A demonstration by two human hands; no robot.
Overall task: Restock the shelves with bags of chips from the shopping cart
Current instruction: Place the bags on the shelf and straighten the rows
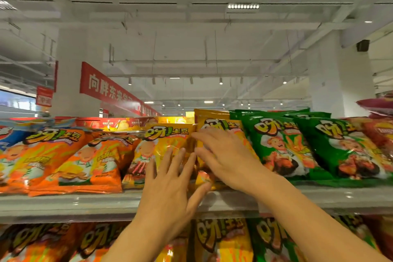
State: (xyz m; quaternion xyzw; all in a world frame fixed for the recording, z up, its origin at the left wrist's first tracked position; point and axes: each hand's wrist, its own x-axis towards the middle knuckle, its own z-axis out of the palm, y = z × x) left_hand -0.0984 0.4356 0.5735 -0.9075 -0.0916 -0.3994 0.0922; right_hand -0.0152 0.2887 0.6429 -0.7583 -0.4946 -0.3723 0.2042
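Note:
Two yellow chip bags stand side by side in the middle of the top shelf (pixel 63 204). My left hand (pixel 170 187) lies flat with spread fingers on the lower right of the left yellow bag (pixel 161 144). My right hand (pixel 223 155) presses with straight fingers on the front of the right yellow bag (pixel 212 121), near the gap between the two. Neither hand curls round a bag. The shopping cart is out of view.
Orange bags (pixel 63 159) fill the shelf to the left, green bags (pixel 282 144) to the right, red bags (pixel 380 132) at the far right. The lower shelf holds orange, yellow (pixel 221 240) and green bags. A red banner (pixel 110 89) hangs behind.

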